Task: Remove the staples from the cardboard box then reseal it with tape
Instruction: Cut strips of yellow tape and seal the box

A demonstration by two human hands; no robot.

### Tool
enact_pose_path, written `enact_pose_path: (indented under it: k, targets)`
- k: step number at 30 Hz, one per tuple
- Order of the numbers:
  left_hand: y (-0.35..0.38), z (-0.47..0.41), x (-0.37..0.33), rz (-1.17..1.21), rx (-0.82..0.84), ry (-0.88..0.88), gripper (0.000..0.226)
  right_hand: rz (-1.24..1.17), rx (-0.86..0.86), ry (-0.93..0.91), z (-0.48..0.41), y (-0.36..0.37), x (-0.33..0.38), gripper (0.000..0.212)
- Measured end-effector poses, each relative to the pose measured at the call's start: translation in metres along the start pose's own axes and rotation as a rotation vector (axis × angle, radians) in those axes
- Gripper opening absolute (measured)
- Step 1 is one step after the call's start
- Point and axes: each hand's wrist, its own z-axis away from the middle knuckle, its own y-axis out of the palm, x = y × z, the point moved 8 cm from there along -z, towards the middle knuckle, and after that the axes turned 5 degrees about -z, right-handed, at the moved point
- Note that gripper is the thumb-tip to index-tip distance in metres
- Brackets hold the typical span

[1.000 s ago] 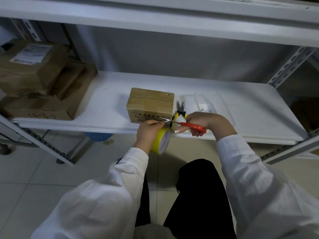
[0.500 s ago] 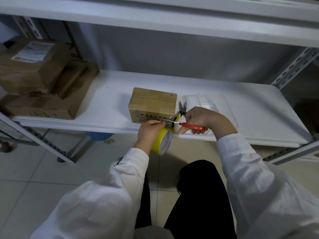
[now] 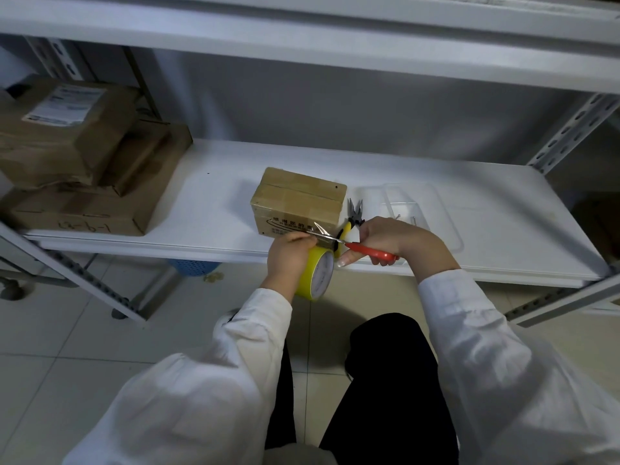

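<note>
Two grips unchanged | left hand: fingers round tape roll | right hand: fingers round scissors

A single wide-angle camera, worn on the person's head, looks forward and down from close above the left hand and right hand, which meet near mid-frame at the front edge of a white shelf. Beyond the hands the shelf runs back to a grey wall under an upper shelf board. Nearer than the hands, white sleeves, dark trousers and tiled floor fill the lower frame.
</note>
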Motion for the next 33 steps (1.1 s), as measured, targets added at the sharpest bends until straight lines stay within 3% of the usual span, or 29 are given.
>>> enact_pose_path:
  k: [10,15,18,23,27,33]
  targets:
    - [-0.005,-0.002,0.001,-0.014,0.003,-0.004,0.003,0.032,0.131,0.091,-0.003,0.01,-0.023,0.058]
    - [-0.004,-0.004,-0.001,-0.019,0.012,0.006,0.015,-0.01,0.194,0.183,0.012,0.006,-0.043,0.052]
    - [-0.005,-0.005,0.0,-0.026,0.005,0.009,0.017,-0.036,0.023,0.09,0.03,-0.021,-0.033,0.054]
    - [-0.004,-0.003,-0.002,-0.032,0.003,0.024,0.014,-0.305,-0.566,-0.226,0.041,-0.05,0.021,0.057]
    - [-0.005,0.0,-0.006,-0.048,-0.003,0.055,0.012,-0.314,-0.691,-0.356,0.018,-0.021,0.047,0.052]
    - [-0.005,0.0,-0.008,-0.09,-0.003,0.08,0.01,-0.238,-0.788,-0.368,-0.002,-0.005,0.047,0.058]
